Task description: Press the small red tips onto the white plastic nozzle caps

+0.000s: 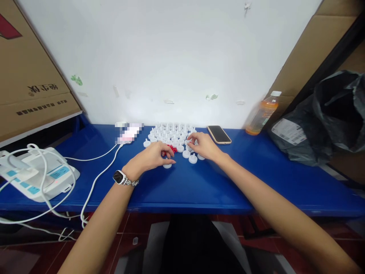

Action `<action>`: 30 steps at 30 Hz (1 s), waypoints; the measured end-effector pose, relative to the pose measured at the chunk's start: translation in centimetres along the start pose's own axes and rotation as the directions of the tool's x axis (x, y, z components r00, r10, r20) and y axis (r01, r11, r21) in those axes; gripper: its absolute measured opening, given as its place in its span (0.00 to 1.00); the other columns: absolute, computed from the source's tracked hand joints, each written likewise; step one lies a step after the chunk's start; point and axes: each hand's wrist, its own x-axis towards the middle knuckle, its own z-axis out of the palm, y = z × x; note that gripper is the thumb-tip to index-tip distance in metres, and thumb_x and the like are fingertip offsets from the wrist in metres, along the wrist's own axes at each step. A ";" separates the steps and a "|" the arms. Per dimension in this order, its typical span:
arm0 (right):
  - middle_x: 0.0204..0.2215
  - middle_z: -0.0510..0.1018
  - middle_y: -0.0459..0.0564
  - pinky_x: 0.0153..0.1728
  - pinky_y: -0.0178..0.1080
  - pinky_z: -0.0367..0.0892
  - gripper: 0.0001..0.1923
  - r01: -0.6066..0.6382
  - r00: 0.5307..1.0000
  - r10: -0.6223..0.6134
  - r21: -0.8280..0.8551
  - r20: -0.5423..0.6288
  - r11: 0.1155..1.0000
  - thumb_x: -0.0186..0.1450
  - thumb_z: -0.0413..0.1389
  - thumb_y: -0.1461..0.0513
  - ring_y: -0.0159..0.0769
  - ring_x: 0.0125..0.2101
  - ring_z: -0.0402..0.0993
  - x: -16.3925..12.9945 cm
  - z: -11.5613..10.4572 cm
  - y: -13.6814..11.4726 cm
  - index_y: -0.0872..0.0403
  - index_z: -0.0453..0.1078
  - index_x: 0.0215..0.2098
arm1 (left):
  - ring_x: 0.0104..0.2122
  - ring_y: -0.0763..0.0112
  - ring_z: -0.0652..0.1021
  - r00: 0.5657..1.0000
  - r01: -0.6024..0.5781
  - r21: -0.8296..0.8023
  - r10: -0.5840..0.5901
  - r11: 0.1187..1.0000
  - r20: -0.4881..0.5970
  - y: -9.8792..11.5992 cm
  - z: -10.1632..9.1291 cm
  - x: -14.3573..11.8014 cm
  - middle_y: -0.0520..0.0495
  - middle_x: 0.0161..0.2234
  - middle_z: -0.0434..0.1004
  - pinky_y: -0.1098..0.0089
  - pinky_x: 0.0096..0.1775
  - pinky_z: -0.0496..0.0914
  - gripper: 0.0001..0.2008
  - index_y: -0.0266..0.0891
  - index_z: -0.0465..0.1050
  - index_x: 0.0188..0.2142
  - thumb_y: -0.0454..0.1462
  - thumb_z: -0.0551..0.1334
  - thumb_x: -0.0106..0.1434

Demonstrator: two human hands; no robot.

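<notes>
Behind your blue table (pixel 194 190), a white wall (pixel 176 57) fills the upper middle of the frame. Your left hand (pixel 159 156), at centre, curls over the edge of the red pieces (pixel 173 148), its thumb near a stemmed white disc (pixel 167 166); you can't be told from this view whether it grips anything. Your right hand (pixel 202 145), just right of centre, bends thumb and forefinger close together over the white pieces (pixel 193 158); whether they are clamped on one is hidden too. You seem to be at the step of handling small parts singly, and the next move calls for a light fingertip pinch that leaves neighbouring discs undisturbed. Red and white pieces lie loose on the table, in no tray. Farther out, at right, a capped bottle (pixel 262 113) contains orange liquid, and a dark plastic bag (pixel 296 125) gapes, its contents unreadable. At upper left, a cardboard box (pixel 37 64) hides its inside.
</notes>
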 end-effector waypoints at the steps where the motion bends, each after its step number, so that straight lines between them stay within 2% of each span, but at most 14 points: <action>1: 0.32 0.78 0.49 0.39 0.41 0.60 0.09 0.012 1.000 -0.013 -0.033 -0.022 0.999 0.63 0.57 0.62 0.39 0.35 0.70 -0.2 0.0 -0.4 0.54 0.75 0.42 | 0.37 0.61 0.75 1.000 -0.004 0.041 0.004 0.999 -0.017 0.0 -0.1 -0.1 0.44 0.36 0.78 0.63 0.40 0.67 0.19 0.43 0.81 0.37 0.54 0.67 0.57; 3: 0.34 0.76 0.50 0.43 0.43 0.59 0.10 0.052 0.997 -0.057 -0.092 -0.053 0.994 0.64 0.57 0.60 0.43 0.40 0.69 -0.6 -0.1 -1.2 0.53 0.75 0.43 | 0.40 0.59 0.73 0.999 0.001 0.122 0.006 0.993 -0.052 0.0 -0.4 -0.3 0.45 0.37 0.77 0.59 0.45 0.64 0.21 0.44 0.81 0.35 0.57 0.68 0.54; 5: 0.36 0.75 0.51 0.45 0.45 0.57 0.09 0.104 0.994 -0.109 -0.127 -0.033 0.987 0.65 0.57 0.58 0.44 0.42 0.67 -0.9 0.0 -2.2 0.52 0.75 0.42 | 0.40 0.59 0.72 0.998 0.012 0.156 -0.002 0.988 -0.060 -0.1 -0.6 -0.5 0.47 0.36 0.75 0.57 0.48 0.61 0.20 0.45 0.81 0.32 0.57 0.69 0.53; 10: 0.40 0.72 0.53 0.47 0.48 0.54 0.08 0.215 0.976 -0.207 -0.181 0.062 0.960 0.66 0.57 0.57 0.46 0.45 0.65 -0.8 0.8 -3.3 0.50 0.77 0.39 | 0.38 0.61 0.72 1.000 0.031 0.072 -0.031 0.997 -0.007 -0.4 -0.7 -0.4 0.47 0.34 0.74 0.62 0.43 0.63 0.14 0.45 0.82 0.30 0.52 0.67 0.59; 15: 0.40 0.72 0.53 0.47 0.48 0.54 0.09 0.248 0.969 -0.238 -0.214 0.073 0.945 0.66 0.58 0.56 0.47 0.45 0.65 -0.2 1.4 -3.1 0.50 0.77 0.40 | 0.38 0.61 0.73 0.996 0.029 0.063 -0.023 0.998 -0.083 -1.1 -0.7 -0.4 0.46 0.36 0.76 0.63 0.41 0.65 0.19 0.44 0.81 0.36 0.54 0.69 0.54; 18: 0.41 0.72 0.53 0.46 0.48 0.54 0.09 0.246 0.969 -0.236 -0.216 0.073 0.945 0.65 0.58 0.56 0.47 0.45 0.65 -0.1 1.4 -3.1 0.50 0.76 0.40 | 0.37 0.62 0.73 0.998 0.023 0.093 -0.018 0.995 -0.056 -1.7 -0.9 -0.5 0.47 0.35 0.77 0.61 0.44 0.64 0.15 0.45 0.81 0.31 0.52 0.69 0.56; 21: 0.41 0.73 0.53 0.46 0.48 0.54 0.09 0.244 0.970 -0.236 -0.190 0.065 0.951 0.66 0.57 0.56 0.47 0.45 0.65 -0.2 1.3 -3.4 0.50 0.76 0.39 | 0.35 0.64 0.74 0.999 0.013 0.027 -0.012 1.000 -0.040 -2.0 -1.1 -0.5 0.47 0.34 0.78 0.61 0.43 0.65 0.12 0.45 0.82 0.29 0.49 0.68 0.58; 23: 0.41 0.73 0.53 0.47 0.48 0.54 0.09 0.231 0.973 -0.228 -0.154 0.038 0.961 0.66 0.56 0.56 0.46 0.45 0.65 -0.5 1.3 -3.8 0.50 0.75 0.37 | 0.34 0.65 0.75 0.995 0.004 -0.030 -0.007 1.000 -0.099 -1.8 -1.1 -0.4 0.47 0.34 0.78 0.63 0.41 0.66 0.13 0.44 0.81 0.29 0.49 0.68 0.58; 26: 0.37 0.75 0.51 0.47 0.47 0.54 0.08 0.175 0.983 -0.177 -0.045 -0.044 0.984 0.67 0.55 0.56 0.44 0.42 0.68 -1.2 1.4 -4.8 0.51 0.73 0.38 | 0.36 0.66 0.76 0.958 -0.042 -0.108 0.010 0.993 -0.288 -0.9 -0.7 -0.1 0.46 0.36 0.79 0.65 0.40 0.68 0.15 0.41 0.79 0.31 0.50 0.66 0.62; 28: 0.34 0.76 0.49 0.47 0.46 0.55 0.08 0.159 0.985 -0.154 0.066 -0.074 0.985 0.66 0.54 0.58 0.42 0.39 0.70 -1.8 1.6 -5.6 0.52 0.70 0.42 | 0.37 0.67 0.77 0.926 -0.062 -0.191 -0.016 0.980 -0.377 -0.2 -0.3 0.0 0.45 0.37 0.80 0.67 0.39 0.69 0.16 0.39 0.77 0.33 0.50 0.63 0.64; 30: 0.32 0.77 0.46 0.47 0.45 0.57 0.14 0.163 0.985 -0.150 0.175 -0.087 0.971 0.64 0.56 0.61 0.39 0.36 0.70 -2.2 1.8 -6.3 0.51 0.66 0.48 | 0.32 0.69 0.77 0.913 -0.038 -0.308 -0.092 0.951 -0.396 0.3 0.3 0.2 0.45 0.35 0.80 0.68 0.35 0.70 0.17 0.38 0.75 0.34 0.51 0.62 0.64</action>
